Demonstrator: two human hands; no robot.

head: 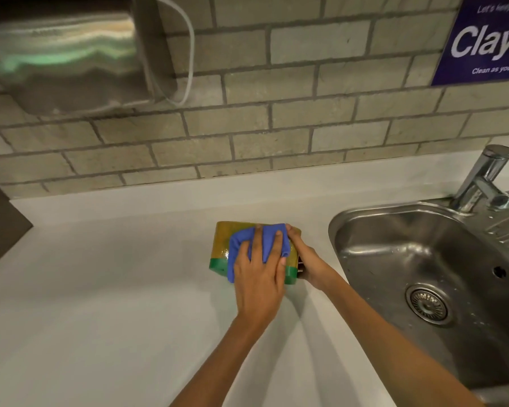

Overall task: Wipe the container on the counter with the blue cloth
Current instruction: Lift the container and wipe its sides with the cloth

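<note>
A yellowish container [221,241] with a green band along its near edge sits on the white counter [115,274], just left of the sink. The blue cloth [270,240] is bunched on top of it. My left hand [259,277] lies flat on the cloth, fingers spread, and presses it onto the container. My right hand [306,259] grips the container's right side, fingertips at its far right corner. Both hands and the cloth hide much of the container's top.
A steel sink [423,259] with a drain and a chrome tap [482,183] lies to the right. Behind the counter is a brick-tiled wall [276,127] with a metal dispenser [71,54] at upper left and a purple sign [488,39] at upper right.
</note>
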